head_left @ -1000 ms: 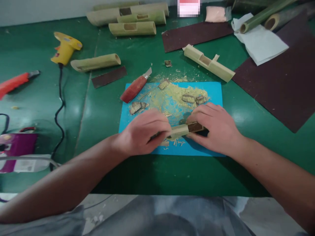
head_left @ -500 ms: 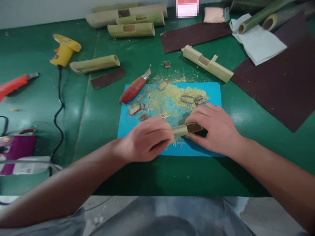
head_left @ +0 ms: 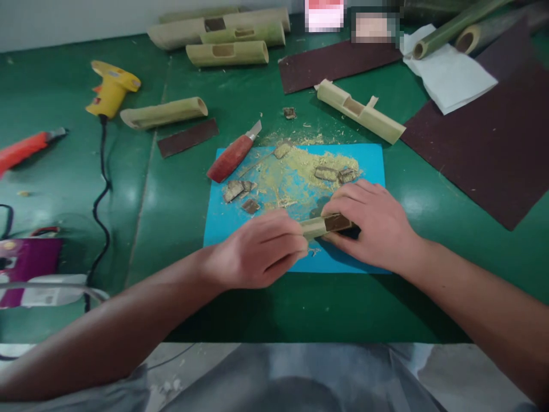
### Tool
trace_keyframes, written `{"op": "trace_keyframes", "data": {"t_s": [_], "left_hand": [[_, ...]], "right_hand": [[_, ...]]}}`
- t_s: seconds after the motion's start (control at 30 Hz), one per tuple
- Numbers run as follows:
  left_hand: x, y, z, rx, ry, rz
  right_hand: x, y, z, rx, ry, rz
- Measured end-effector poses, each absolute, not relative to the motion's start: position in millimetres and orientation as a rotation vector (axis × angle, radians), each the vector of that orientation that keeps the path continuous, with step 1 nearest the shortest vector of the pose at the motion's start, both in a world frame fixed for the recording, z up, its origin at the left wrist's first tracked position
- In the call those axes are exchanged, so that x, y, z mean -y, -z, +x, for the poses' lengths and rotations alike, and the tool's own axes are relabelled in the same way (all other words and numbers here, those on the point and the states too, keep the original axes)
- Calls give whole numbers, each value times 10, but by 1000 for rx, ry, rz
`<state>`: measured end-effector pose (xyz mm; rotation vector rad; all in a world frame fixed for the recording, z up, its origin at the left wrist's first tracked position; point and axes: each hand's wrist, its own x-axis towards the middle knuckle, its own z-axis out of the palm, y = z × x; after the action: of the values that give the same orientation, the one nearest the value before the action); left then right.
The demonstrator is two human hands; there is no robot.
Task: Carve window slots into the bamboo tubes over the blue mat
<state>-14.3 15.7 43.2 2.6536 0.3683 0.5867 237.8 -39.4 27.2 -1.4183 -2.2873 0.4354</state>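
Observation:
A short bamboo tube [head_left: 314,228] with a rectangular opening cut in its upper side lies low over a blue mat [head_left: 295,264]. My left hand [head_left: 263,247] is closed around its left end; whether anything else is inside that fist is hidden. Around the right part, beside the opening, the fingers and thumb of my right hand [head_left: 371,224] grip the tube. Yellowish bamboo dust [head_left: 300,163] and several small cut-off chips [head_left: 326,173] are scattered over the mat beyond my hands. A red-handled knife [head_left: 234,155] rests across the mat's upper left edge, blade pointing away.
Beyond the mat lies another notched bamboo tube [head_left: 360,111], with dark brown sandpaper sheets [head_left: 484,137] to the right. A yellow heat gun [head_left: 112,88] and an uncut tube [head_left: 165,113] are at left. Several notched tubes [head_left: 229,52] line the back of the green table [head_left: 171,189].
My left hand has shifted slightly downward and to the right along the tube's left end. My right hand keeps its grip in nearly the same place.

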Motion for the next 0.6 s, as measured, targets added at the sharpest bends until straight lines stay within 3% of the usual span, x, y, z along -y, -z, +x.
{"op": "trace_keyframes", "data": {"t_s": [0.6], "left_hand": [[-218,-437,-124,-481,-617,2665]], "right_hand": [[396,-265,2377,2284,-426,-1412]]}}
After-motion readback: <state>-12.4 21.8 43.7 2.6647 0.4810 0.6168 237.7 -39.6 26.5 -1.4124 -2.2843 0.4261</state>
